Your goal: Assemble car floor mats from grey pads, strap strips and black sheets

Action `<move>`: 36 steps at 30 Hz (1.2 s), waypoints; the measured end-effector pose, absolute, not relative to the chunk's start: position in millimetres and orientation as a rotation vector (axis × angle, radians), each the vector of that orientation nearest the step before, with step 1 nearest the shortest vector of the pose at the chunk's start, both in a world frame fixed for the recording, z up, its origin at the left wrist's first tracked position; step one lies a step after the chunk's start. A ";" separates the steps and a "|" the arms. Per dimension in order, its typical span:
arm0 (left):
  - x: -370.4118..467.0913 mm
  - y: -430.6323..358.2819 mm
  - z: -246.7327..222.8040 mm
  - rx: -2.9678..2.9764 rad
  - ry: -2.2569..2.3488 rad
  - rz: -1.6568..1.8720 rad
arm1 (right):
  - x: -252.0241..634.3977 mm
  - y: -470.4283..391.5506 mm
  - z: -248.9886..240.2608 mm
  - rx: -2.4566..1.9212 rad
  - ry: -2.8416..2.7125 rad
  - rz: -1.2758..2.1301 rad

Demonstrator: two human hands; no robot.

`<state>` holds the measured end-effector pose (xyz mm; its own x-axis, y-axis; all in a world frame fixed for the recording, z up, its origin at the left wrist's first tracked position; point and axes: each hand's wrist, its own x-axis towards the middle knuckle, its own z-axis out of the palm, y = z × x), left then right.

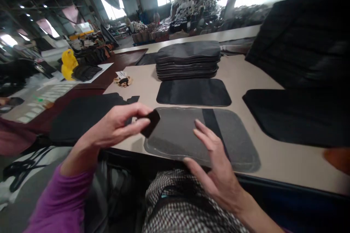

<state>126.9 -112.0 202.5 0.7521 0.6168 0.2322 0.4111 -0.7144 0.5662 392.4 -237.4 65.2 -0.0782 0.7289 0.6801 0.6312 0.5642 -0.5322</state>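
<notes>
A small dark flat piece (151, 123) is pinched between the thumb and fingers of my left hand (124, 125), above the left edge of a grey panel. That grey panel (177, 134) has rounded corners and lies flat at the table's front edge, with a black strip (214, 125) across its right part. My right hand (214, 164) is over the panel's front middle, fingers spread and holding nothing; whether it touches the panel I cannot tell. Just behind lies a black rounded panel (193, 92), and behind that a stack of black panels (188, 60).
Black sheets lie at the left (84, 114) and right (298, 116) of the beige table (243, 69). A small pile of scraps (123, 81) sits at the back left. Farther left stands a yellow object (69, 64). An orange item (337, 158) is at the right edge.
</notes>
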 end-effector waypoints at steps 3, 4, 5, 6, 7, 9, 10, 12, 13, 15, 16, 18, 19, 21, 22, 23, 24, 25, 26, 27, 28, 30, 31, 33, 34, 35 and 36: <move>133.4 -151.9 202.8 2.467 0.464 0.329 | 368.4 -233.8 78.7 -0.986 -1.820 0.458; 133.7 -157.5 199.8 2.472 0.405 0.311 | 362.8 -234.5 78.6 -0.946 -1.814 0.614; 133.2 -159.3 195.5 2.470 0.382 0.307 | 358.5 -236.0 76.6 -0.925 -1.793 0.791; 131.9 -157.3 190.2 2.460 0.393 0.316 | 355.5 -238.2 72.8 -0.921 -1.753 0.977; 130.1 -151.8 184.1 2.438 0.443 0.335 | 353.8 -241.0 67.6 -0.930 -1.692 1.154; 126.9 -132.0 169.3 2.365 0.607 0.381 | 353.5 -247.5 54.0 -0.982 -1.532 1.412; 126.3 -118.7 160.5 2.315 0.686 0.403 | 354.4 -250.8 46.3 -1.022 -1.445 1.478; 128.8 -88.1 139.5 2.205 0.800 0.440 | 357.2 -256.3 30.8 -1.121 -1.259 1.540; 132.2 -71.9 127.0 2.157 0.837 0.457 | 358.6 -258.0 23.5 -1.174 -1.180 1.545; 142.9 -40.3 98.7 2.093 0.894 0.488 | 360.8 -259.0 11.0 -1.273 -1.096 1.484; 149.7 -25.5 83.6 2.079 0.923 0.507 | 361.4 -258.0 6.1 -1.326 -1.095 1.426; 164.7 1.7 53.9 2.078 0.983 0.536 | 361.5 -253.6 -0.7 -1.433 -1.153 1.286; 172.4 14.0 40.6 2.099 1.013 0.547 | 360.9 -250.2 -2.8 -1.479 -1.182 1.236; 187.2 36.4 18.9 2.197 1.060 0.565 | 358.9 -241.6 -5.3 -1.532 -1.229 1.202; 194.1 46.4 11.1 2.265 1.076 0.571 | 357.6 -236.6 -6.1 -1.537 -1.248 1.207; 200.6 55.6 5.1 2.338 1.078 0.569 | 356.2 -231.4 -6.8 -1.532 -1.259 1.222; 206.4 63.9 0.7 2.411 1.071 0.559 | 354.7 -226.2 -7.5 -1.522 -1.256 1.246; 211.7 71.3 -2.5 2.484 1.057 0.535 | 353.2 -221.1 -8.3 -1.508 -1.241 1.277; 216.4 77.5 -4.8 2.554 1.042 0.505 | 351.8 -216.4 -9.1 -1.492 -1.219 1.306; 220.4 82.6 -6.6 2.622 1.031 0.470 | 350.4 -212.2 -9.8 -1.477 -1.194 1.332; 223.9 86.6 -8.2 2.687 1.030 0.435 | 349.2 -208.6 -10.5 -1.466 -1.176 1.350; 229.2 91.4 -11.5 2.782 1.058 0.389 | 347.3 -203.3 -11.4 -1.460 -1.173 1.365; 231.2 92.5 -13.3 2.806 1.077 0.376 | 346.6 -201.6 -11.6 -1.458 -1.178 1.366; 233.9 92.8 -16.9 2.822 1.101 0.361 | 345.9 -199.7 -11.7 -1.451 -1.184 1.373; 234.9 92.5 -18.3 2.819 1.107 0.361 | 345.8 -199.3 -11.6 -1.444 -1.189 1.377; 235.5 92.0 -19.5 2.814 1.111 0.364 | 345.8 -199.0 -11.3 -1.436 -1.194 1.381; 236.0 91.4 -20.3 2.808 1.115 0.369 | 345.9 -198.8 -11.0 -1.434 -1.198 1.384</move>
<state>236.0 91.4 -20.3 0.7028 0.6863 0.1874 0.6626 -0.7274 0.1785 345.9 -198.8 -11.0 -0.0443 0.9689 -0.2433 0.1018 -0.2379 -0.9659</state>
